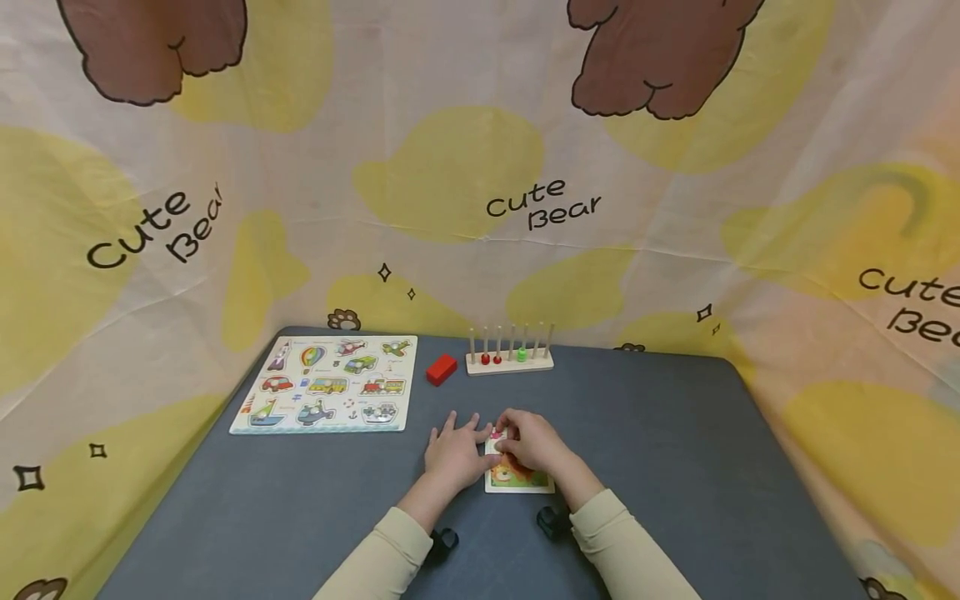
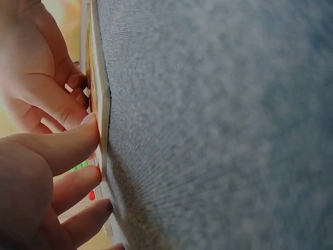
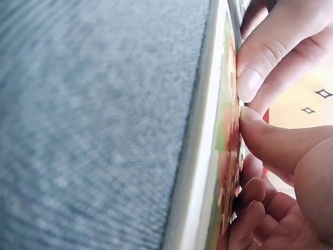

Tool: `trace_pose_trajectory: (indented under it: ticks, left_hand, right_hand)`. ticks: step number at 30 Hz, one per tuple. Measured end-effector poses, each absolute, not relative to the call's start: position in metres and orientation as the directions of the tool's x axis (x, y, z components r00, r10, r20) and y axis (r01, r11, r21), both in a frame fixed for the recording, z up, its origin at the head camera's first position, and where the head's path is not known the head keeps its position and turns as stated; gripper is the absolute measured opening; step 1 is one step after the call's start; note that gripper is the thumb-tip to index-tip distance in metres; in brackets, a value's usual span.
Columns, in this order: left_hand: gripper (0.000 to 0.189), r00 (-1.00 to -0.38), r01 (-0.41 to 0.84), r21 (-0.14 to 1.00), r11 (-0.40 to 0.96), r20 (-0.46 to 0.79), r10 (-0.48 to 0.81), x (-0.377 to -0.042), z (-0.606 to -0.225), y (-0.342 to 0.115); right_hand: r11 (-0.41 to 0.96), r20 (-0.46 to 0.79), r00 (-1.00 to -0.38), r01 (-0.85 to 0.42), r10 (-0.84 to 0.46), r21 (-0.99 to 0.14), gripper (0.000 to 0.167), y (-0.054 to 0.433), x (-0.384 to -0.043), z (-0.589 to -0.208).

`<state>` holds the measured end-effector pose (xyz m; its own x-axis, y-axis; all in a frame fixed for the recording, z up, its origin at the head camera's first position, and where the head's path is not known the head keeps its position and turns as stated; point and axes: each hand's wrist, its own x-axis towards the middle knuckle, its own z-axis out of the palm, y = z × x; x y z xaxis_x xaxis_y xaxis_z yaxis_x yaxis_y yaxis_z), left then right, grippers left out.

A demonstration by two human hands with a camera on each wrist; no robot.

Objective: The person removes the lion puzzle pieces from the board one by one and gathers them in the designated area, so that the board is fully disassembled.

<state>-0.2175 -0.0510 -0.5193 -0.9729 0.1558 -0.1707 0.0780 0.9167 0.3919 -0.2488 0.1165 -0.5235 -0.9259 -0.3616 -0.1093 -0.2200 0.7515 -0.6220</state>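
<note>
Left hand [image 1: 453,454] spread, thumb on small picture board [image 1: 517,484]; right hand [image 1: 534,442] curled over it, gripping or not we can't tell. We'd best steady board flat on counter [image 1: 660,467].

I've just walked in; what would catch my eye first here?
Probably the yellow-patched "Cute Bear" backdrop rising behind the grey table. Next, the left hand and right hand, both touching a small colourful board in front. Farther back sit a large picture board at left and a bright red block beside it.
</note>
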Motion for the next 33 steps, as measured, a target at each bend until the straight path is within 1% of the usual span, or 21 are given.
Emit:
trace_pose_trajectory:
  ticks: [8, 13, 19, 25, 29, 33]
  left_hand:
    - [0.063, -0.972, 0.072, 0.419, 0.905, -0.172, 0.157, -0.219, -0.520, -0.050]
    - [0.063, -0.973, 0.061, 0.432, 0.900, -0.174, 0.149, -0.219, -0.520, -0.049]
    - [0.064, -0.975, 0.053, 0.430, 0.901, -0.173, 0.140, -0.218, -0.518, -0.049]
    - [0.063, -0.976, 0.052, 0.426, 0.903, -0.171, 0.136, -0.216, -0.521, -0.049]
    - [0.063, -0.976, 0.053, 0.430, 0.902, -0.171, 0.138, -0.216, -0.521, -0.049]
    - [0.064, -0.974, 0.065, 0.435, 0.898, -0.169, 0.153, -0.216, -0.520, -0.052]
  right_hand:
    - [0.749, -0.113, -0.930, -0.205, -0.350, -0.630, 0.015, 0.120, -0.251, -0.523]
    - [0.741, -0.089, -0.934, -0.214, -0.345, -0.636, 0.016, 0.122, -0.252, -0.524]
    - [0.676, -0.047, -0.926, -0.239, -0.375, -0.697, 0.018, 0.125, -0.253, -0.527]
    - [0.594, -0.039, -0.904, -0.247, -0.426, -0.765, 0.022, 0.130, -0.250, -0.530]
    - [0.550, -0.025, -0.911, -0.227, -0.412, -0.804, 0.015, 0.132, -0.251, -0.528]
    - [0.554, -0.014, -0.932, -0.203, -0.362, -0.807, 0.007, 0.136, -0.252, -0.525]
